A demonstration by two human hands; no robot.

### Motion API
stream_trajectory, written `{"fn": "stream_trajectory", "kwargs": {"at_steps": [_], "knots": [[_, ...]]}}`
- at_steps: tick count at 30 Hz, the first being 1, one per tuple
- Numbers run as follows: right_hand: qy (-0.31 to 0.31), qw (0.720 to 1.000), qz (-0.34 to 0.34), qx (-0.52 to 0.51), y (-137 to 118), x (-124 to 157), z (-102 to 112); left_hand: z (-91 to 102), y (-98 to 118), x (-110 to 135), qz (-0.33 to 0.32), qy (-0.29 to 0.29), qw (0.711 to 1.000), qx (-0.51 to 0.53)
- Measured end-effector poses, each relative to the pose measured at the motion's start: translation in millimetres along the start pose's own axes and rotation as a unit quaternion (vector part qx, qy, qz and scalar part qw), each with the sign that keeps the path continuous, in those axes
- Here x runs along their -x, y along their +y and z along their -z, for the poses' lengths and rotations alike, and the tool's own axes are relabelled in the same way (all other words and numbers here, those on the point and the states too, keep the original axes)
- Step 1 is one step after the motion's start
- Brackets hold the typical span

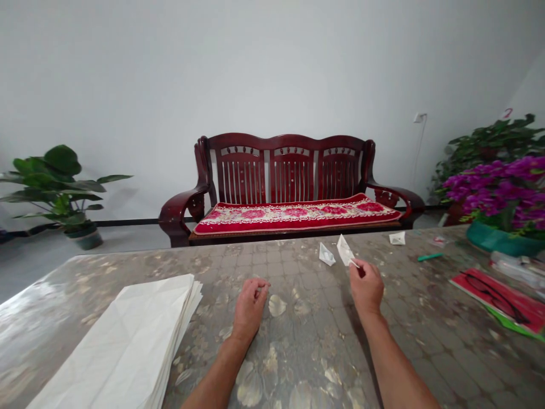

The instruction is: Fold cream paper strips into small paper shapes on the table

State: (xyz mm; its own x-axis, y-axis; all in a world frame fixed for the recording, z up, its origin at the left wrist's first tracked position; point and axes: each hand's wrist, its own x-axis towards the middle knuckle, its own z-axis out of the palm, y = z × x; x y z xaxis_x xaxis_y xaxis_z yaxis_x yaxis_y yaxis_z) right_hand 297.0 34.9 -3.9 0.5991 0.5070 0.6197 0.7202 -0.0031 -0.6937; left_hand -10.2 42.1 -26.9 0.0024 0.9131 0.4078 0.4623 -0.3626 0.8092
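My right hand (pixel 367 285) pinches a corner of a white folded paper boat (pixel 345 250), which is held tilted over the far part of the table. Just left of it stands a second white paper boat (pixel 326 255), apart from my fingers. My left hand (pixel 251 302) rests on the patterned tablecloth (pixel 298 346) with its fingers curled in and the thumb near the forefinger; nothing shows in it. To the left of that hand lies a stack of white paper sheets (pixel 123 341). Farther right is a small folded white paper piece (pixel 397 238), which no hand touches.
On the right lie a green pen (pixel 430 257), a red booklet (pixel 496 292) and black-framed glasses (pixel 494 295). Purple flowers in a teal pot (pixel 502 240) stand at the right edge. Beyond the table is a dark wooden bench (pixel 289 176); a potted plant (pixel 83 236) is on the floor left.
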Motion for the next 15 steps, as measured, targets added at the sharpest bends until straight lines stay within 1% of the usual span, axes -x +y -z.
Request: {"fn": "stream_trajectory", "kwargs": {"at_steps": [4,8,11,15], "knots": [[-0.043,0.995,-0.032,0.084,17.9,-8.7,-5.5,0.2,0.2,-1.0,-0.002,-0.008,1.000,-0.002],[-0.114,0.978,-0.032,0.171,21.0,-15.1,-11.6,0.0,-0.1,-1.3,-0.003,-0.025,1.000,-0.010],[-0.161,0.962,-0.025,0.217,22.2,-17.4,-16.3,-0.4,-1.5,-0.9,-0.001,-0.039,0.999,-0.019],[-0.180,0.954,-0.016,0.237,25.2,-19.3,-19.8,-1.4,-3.7,-0.8,0.007,-0.052,0.998,-0.024]]}}
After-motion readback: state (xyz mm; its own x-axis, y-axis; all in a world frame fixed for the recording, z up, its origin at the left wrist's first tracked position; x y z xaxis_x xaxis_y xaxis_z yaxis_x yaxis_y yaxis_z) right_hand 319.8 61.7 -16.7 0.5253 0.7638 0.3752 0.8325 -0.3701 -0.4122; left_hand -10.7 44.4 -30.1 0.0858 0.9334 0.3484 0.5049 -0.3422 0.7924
